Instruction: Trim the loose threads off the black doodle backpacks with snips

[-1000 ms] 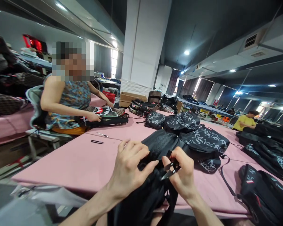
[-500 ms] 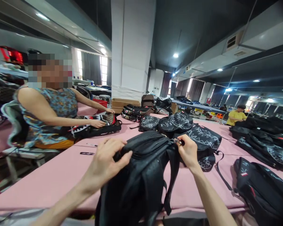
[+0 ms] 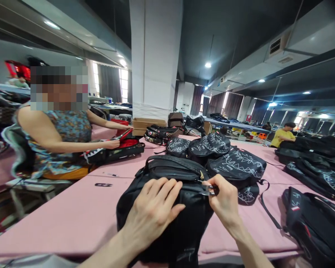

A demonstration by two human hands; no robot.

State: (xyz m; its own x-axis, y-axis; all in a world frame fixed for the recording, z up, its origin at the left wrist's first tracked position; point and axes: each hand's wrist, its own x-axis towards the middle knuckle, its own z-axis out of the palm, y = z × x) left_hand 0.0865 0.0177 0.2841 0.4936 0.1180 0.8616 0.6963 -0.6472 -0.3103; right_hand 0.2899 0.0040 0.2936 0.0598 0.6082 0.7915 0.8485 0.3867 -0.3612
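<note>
A black backpack [image 3: 184, 230] stands upright at the table's near edge, with its top handle and a gold-coloured zip pull in view. My left hand [image 3: 153, 208] lies across the bag near its top, fingers stretched out and thumb apart. Closed around small thread snips with dark handles and a metal blade [image 3: 211, 190], my right hand [image 3: 225, 201] is at the bag's upper right corner by the zip end. Its fingers hide part of the tool.
Behind the bag, several black backpacks with white scribble prints [image 3: 234, 163] are piled on the pink table [image 3: 72, 216]. Another black backpack [image 3: 312, 223] lies at right. Dark snips [image 3: 103, 184] lie at left. A seated co-worker [image 3: 69, 126] handles a patterned bag [image 3: 125, 149].
The backpack has turned so its top handle shows. My left hand has moved right and down over it; my right hand has shifted slightly down, still holding the snips. The co-worker's bag now shows red inside.
</note>
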